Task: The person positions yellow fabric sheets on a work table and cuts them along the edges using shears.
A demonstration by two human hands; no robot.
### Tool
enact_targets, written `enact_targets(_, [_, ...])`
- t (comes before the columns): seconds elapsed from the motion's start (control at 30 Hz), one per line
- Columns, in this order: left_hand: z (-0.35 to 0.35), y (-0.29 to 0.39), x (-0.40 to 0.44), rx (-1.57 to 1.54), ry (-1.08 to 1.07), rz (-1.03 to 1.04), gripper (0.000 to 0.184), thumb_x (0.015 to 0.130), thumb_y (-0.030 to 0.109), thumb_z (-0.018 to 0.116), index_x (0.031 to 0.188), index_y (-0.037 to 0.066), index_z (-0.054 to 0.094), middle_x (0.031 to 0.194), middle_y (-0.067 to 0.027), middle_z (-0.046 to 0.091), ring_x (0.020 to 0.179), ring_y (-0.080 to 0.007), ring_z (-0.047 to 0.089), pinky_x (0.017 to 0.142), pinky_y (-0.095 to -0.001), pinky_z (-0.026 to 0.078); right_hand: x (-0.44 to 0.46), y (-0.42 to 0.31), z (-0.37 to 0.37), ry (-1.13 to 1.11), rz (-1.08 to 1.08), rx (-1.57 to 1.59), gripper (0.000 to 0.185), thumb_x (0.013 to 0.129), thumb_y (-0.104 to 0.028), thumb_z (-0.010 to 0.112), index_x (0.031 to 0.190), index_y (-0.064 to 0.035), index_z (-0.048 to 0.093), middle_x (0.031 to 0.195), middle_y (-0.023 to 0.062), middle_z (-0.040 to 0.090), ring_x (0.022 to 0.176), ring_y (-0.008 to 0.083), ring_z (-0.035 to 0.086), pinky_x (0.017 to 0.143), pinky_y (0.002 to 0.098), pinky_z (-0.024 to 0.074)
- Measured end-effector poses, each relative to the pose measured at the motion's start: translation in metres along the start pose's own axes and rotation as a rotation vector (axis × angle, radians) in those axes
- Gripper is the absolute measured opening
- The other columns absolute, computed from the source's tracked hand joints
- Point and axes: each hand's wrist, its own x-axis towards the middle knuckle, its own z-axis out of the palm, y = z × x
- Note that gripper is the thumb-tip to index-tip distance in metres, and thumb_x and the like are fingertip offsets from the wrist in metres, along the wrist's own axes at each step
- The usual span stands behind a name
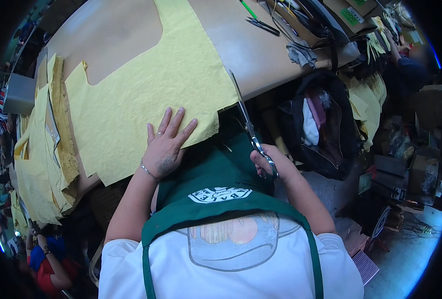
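Observation:
A large piece of yellow fabric (146, 84) lies over the table and hangs a little past its near edge. My left hand (167, 142) rests on the fabric near that edge, palm down with fingers spread, holding nothing. In my right hand (275, 162) is a pair of metal scissors (248, 122), my fingers through the handles. The long blades point up and away, beside the fabric's right edge. One blade tip is close to the cloth; whether it touches I cannot tell.
Stacked yellow pieces (56, 124) stand at the table's left. Small black snips (263, 26) and a grey rag (301, 54) lie on the table (251, 55) at right. An open black bag (325, 124) hangs beside it. Other people sit at the lower left and upper right.

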Motion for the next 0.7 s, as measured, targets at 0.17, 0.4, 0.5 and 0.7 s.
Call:
enact_targets(0.17, [0.000,0.000,-0.002,0.008,-0.007,-0.001,0.067,0.069,0.001,0.046,0.129,0.026,0.031,0.140,-0.0050,0.015,0.130,-0.0289,0.009,0.094,-0.0635,0.013,-0.001,-0.002,-0.001,0.029,0.026,-0.037,0.076,0.059,-0.075,0.049,0.076,-0.0006,0.053,0.058,0.0051,0.052,0.051,0.0128,0.054,0.050,0.0258,0.0444])
enact_targets(0.4, [0.000,0.000,-0.002,-0.001,-0.004,-0.004,0.068,0.068,0.000,0.044,0.129,0.026,0.032,0.140,-0.0048,0.015,0.130,-0.0284,0.009,0.094,-0.0631,0.012,-0.007,0.002,-0.001,0.055,0.038,-0.064,0.076,0.058,-0.075,0.050,0.073,-0.0009,0.052,0.057,0.0054,0.052,0.050,0.0133,0.054,0.050,0.0264,0.0443])
enact_targets(0.5, [0.003,-0.001,-0.002,0.006,0.001,-0.003,0.067,0.068,0.000,0.044,0.129,0.026,0.032,0.140,-0.0045,0.015,0.130,-0.0282,0.009,0.094,-0.0631,0.012,-0.008,0.002,0.001,0.068,0.051,-0.044,0.074,0.057,-0.074,0.051,0.071,-0.0016,0.051,0.055,0.0047,0.051,0.049,0.0127,0.053,0.049,0.0261,0.0440])
enact_targets(0.7, [0.004,-0.001,-0.002,0.001,0.010,-0.009,0.067,0.068,0.000,0.043,0.129,0.026,0.032,0.140,-0.0042,0.015,0.130,-0.0281,0.009,0.095,-0.0627,0.011,-0.012,0.004,0.003,0.095,0.039,-0.035,0.071,0.058,-0.072,0.054,0.065,-0.0020,0.050,0.051,0.0033,0.048,0.046,0.0114,0.052,0.045,0.0254,0.0428])
